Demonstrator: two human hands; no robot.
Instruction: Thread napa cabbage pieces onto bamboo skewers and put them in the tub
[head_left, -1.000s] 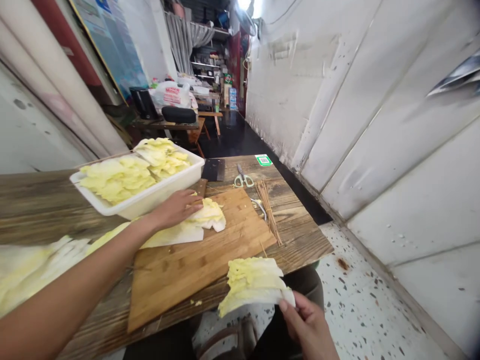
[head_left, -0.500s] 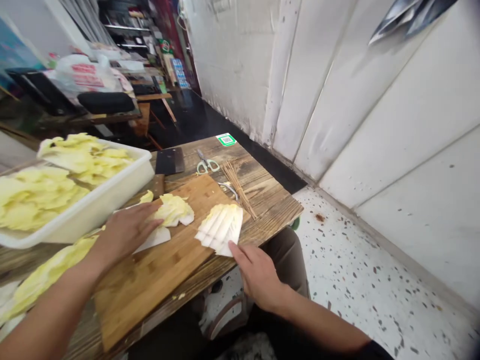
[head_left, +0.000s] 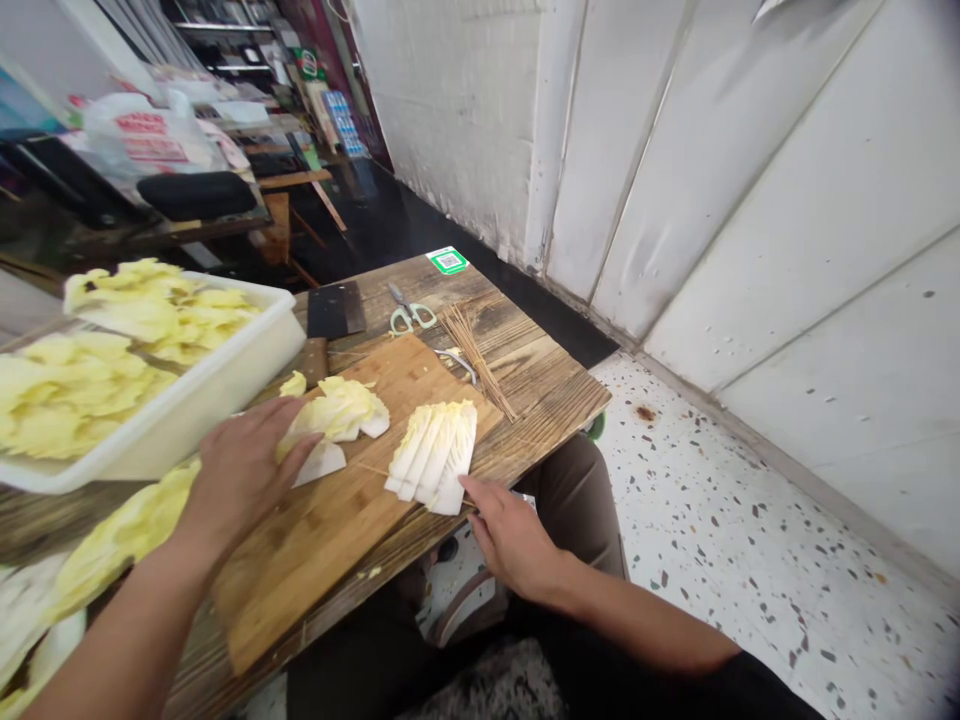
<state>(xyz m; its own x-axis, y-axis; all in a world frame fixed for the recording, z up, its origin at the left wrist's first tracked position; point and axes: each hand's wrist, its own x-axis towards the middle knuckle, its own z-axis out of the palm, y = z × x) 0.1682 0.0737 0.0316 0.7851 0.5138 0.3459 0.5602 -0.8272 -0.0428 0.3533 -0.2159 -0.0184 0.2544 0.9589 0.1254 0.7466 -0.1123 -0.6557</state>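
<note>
Cabbage slices (head_left: pixel 435 456) shifted inward, right hand (head_left: pixel 512 535) at board (head_left: pixel 315 540) edge

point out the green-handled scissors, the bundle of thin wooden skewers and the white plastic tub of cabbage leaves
green-handled scissors (head_left: pixel 409 314), head view, on the handles
bundle of thin wooden skewers (head_left: pixel 480 358), head view, mid-bundle
white plastic tub of cabbage leaves (head_left: pixel 217 385), head view, near side wall

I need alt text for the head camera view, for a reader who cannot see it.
A person's right hand touches a cabbage piece on a wooden cutting board, while the left hand rests on other cabbage leaves. A white tub of cabbage stands to the left; a cleaver, scissors and skewers lie behind.
</note>
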